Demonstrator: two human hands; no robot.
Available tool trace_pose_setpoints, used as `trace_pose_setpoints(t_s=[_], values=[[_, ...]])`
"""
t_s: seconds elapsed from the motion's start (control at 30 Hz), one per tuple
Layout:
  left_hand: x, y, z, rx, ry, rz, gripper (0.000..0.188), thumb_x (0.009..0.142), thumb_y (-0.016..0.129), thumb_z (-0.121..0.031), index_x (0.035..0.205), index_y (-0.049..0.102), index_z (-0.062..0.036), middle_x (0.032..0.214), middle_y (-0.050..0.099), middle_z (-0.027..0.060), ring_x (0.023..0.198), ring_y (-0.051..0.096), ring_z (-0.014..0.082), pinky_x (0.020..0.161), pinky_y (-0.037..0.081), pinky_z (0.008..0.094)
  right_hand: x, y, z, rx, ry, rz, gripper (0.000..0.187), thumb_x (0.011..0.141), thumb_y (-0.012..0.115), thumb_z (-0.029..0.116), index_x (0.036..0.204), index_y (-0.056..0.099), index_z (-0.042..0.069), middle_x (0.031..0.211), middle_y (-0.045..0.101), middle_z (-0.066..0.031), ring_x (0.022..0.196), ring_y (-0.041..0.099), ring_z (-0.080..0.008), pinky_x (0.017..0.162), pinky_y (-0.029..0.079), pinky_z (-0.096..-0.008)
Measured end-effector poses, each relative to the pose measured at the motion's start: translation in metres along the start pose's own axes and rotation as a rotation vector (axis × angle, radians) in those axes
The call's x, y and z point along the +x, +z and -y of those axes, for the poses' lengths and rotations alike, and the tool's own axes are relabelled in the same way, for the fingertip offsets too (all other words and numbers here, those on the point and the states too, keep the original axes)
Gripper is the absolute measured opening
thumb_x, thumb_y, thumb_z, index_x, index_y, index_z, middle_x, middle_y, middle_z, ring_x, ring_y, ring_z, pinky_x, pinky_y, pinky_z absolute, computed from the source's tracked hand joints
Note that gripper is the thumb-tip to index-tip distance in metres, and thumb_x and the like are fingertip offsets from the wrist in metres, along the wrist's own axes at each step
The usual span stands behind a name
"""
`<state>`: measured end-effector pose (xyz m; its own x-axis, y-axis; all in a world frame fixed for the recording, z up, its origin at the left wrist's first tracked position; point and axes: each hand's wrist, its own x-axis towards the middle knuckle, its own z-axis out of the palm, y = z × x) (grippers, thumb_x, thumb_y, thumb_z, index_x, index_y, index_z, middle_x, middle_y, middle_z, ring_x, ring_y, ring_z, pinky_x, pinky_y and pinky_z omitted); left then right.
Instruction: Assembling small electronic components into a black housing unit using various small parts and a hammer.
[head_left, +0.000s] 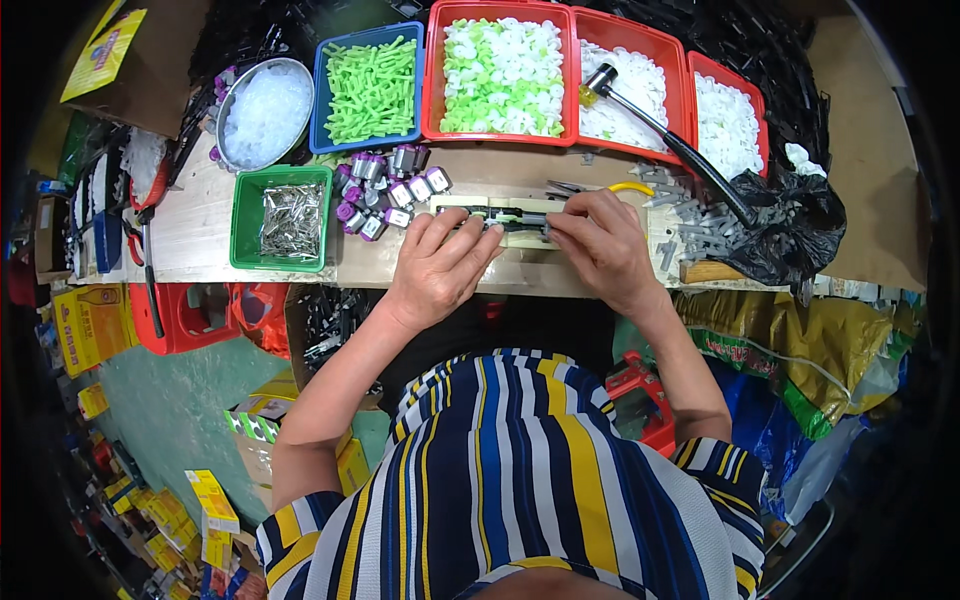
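A cream-coloured block-like holder (525,240) lies at the table's front, with a narrow black part (490,216) with light green and grey bits set in it. My left hand (437,268) closes its fingers on the left end of that black part. At the right end, the thumb and fingers of my right hand (612,250) are pinched together beside a grey bar; what they hold is hidden. Just behind my right hand lie pliers with yellow handles (632,187). Purple-and-silver small blocks (372,190) are heaped behind and left of my left hand.
A green bin of metal pins (328,220), a bowl of clear pieces (266,113), a blue bin (418,85) and several red bins (573,75) line the table. A hammer (675,145) leans across the bins at right, near a black plastic bag (790,220) and grey pieces (705,225).
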<state>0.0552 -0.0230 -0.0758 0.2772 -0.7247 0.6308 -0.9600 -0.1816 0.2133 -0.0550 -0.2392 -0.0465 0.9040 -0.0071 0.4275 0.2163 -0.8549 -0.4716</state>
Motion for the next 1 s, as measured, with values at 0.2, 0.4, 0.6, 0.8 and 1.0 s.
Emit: trace_pose_setpoints(t_s=[0.2,0.4,0.6,0.8,1.0], values=[[0.003,-0.003,-0.002,-0.009,0.015,-0.016,0.031,0.076,0.078,-0.011,0.106,0.070,-0.0037,0.099,0.063,0.0077,0.097,0.059,0.0264,0.078,0.044,0.0380,0.003,-0.005,-0.002,0.023,-0.013,0.006,0.022,0.076,0.078,0.009,0.097,0.070,0.006,0.092,0.062,-0.0067,0.084,0.061,-0.0260,0.072,0.046,-0.0359],[0.002,-0.004,-0.002,-0.033,0.007,-0.029,0.033,0.071,0.082,-0.005,0.102,0.072,-0.0039,0.101,0.063,0.0099,0.093,0.060,0.0291,0.073,0.045,0.0392,0.034,-0.053,-0.022,-0.068,-0.040,-0.045,0.021,0.079,0.076,0.010,0.098,0.071,0.003,0.090,0.064,-0.0109,0.082,0.064,-0.0270,0.071,0.050,-0.0377],[-0.003,-0.006,-0.002,-0.009,0.010,-0.058,0.032,0.073,0.081,-0.008,0.104,0.072,-0.0045,0.102,0.063,0.0090,0.096,0.059,0.0287,0.076,0.045,0.0396,0.099,-0.101,-0.088,-0.354,0.050,0.010,0.020,0.088,0.068,0.013,0.100,0.070,-0.003,0.093,0.066,-0.0162,0.086,0.065,-0.0330,0.076,0.052,-0.0395],[-0.003,-0.004,-0.002,0.007,0.001,-0.074,0.032,0.075,0.081,-0.011,0.105,0.071,-0.0044,0.103,0.064,0.0082,0.099,0.060,0.0280,0.078,0.046,0.0394,0.171,-0.092,-0.172,-0.590,0.171,0.078,0.019,0.085,0.070,0.015,0.100,0.072,0.003,0.099,0.071,-0.0188,0.094,0.068,-0.0364,0.081,0.055,-0.0440],[0.000,-0.001,0.001,-0.002,-0.019,-0.086,0.030,0.076,0.080,-0.011,0.104,0.071,-0.0043,0.104,0.063,0.0084,0.099,0.059,0.0280,0.080,0.046,0.0398,0.205,-0.080,-0.202,-0.719,0.210,0.233,0.020,0.084,0.072,0.018,0.101,0.071,0.006,0.098,0.072,-0.0167,0.094,0.069,-0.0336,0.083,0.055,-0.0451]])
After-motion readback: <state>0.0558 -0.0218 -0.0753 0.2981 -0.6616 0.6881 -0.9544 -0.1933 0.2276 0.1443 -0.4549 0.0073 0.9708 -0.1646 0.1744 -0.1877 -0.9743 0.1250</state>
